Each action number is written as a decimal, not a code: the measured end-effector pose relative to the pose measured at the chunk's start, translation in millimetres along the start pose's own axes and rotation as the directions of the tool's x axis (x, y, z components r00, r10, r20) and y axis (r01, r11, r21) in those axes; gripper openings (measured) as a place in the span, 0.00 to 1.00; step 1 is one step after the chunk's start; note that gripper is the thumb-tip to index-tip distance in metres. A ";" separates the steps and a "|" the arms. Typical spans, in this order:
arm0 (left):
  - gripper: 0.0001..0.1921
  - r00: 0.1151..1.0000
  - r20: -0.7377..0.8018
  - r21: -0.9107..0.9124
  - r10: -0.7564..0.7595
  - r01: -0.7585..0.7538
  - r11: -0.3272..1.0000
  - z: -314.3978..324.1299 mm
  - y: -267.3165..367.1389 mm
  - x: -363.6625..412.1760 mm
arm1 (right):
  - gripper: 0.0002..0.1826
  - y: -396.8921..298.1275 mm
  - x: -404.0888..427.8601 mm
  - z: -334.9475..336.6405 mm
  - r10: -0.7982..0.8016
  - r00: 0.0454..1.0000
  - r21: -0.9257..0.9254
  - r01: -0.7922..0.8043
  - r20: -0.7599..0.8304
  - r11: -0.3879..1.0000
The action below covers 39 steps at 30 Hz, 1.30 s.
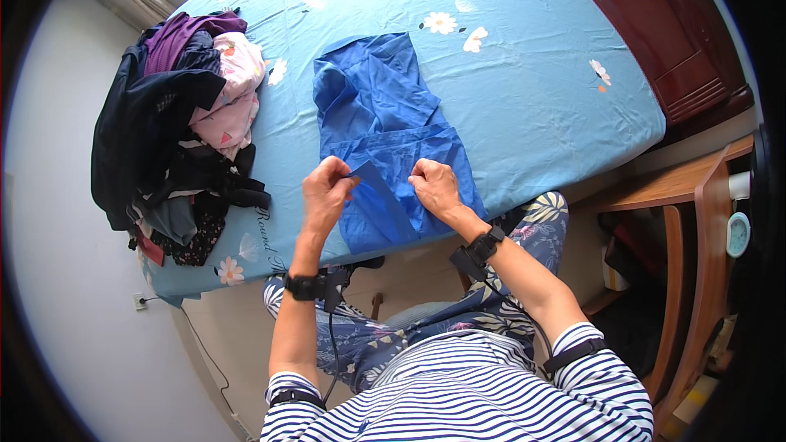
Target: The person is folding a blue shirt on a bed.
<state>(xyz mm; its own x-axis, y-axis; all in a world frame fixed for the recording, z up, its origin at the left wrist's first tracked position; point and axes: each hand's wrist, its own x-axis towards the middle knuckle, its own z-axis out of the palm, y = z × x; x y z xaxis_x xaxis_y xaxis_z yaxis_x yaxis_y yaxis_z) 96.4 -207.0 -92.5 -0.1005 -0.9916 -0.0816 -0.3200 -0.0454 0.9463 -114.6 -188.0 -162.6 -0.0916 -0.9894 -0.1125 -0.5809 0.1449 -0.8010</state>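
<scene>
A blue cloth garment [381,92] lies before me on the bed, its far part wrinkled and a straight hem or seam running across its middle. My left hand [328,190] pinches a flap of its blue fabric between thumb and fingertips, and that flap lifts a little off the rest. My right hand [435,184] is above the right part of the same garment with its fingers curled. Whether cloth is caught between those fingers cannot be made out. Both wrists wear black straps with a small device and cable.
A heap of mixed clothes [172,123] lies at the bed's left side. The bed [522,110] has a light blue floral sheet. A dark red wooden cabinet [669,43] stands at the far right, a wooden desk [663,187] nearer. A wall socket [140,301] with a cord is lower left.
</scene>
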 end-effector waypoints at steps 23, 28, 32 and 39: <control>0.19 0.989 0.007 0.595 0.147 -0.122 0.795 64.5 -40.4 48.1 | 0.11 26.3 -40.1 -36.4 -0.024 0.996 0.202 0.042 -0.091 0.979; 0.12 0.991 -0.020 0.642 0.133 -0.089 0.761 63.2 -35.0 45.8 | 0.09 24.5 -42.8 -44.5 -0.002 0.996 0.222 0.022 -0.092 0.975; 0.09 0.967 -0.108 0.659 0.230 -0.103 0.745 51.2 -19.0 46.3 | 0.08 27.6 -45.9 -46.4 -0.137 0.976 0.109 0.157 -0.170 0.982; 0.24 0.947 0.025 0.618 0.322 -0.267 0.739 52.8 -31.8 30.1 | 0.15 37.4 -61.6 -54.6 -0.110 0.946 -0.145 0.069 -0.304 0.987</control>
<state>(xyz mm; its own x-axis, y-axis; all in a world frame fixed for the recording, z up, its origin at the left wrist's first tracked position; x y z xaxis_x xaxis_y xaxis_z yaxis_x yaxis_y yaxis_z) 53.9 -229.0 -141.6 -0.2211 -0.9502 0.2195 -0.7921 0.3063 0.5279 -174.9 -121.1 -153.6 -0.2683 -0.9498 0.1607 -0.6972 0.0764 -0.7128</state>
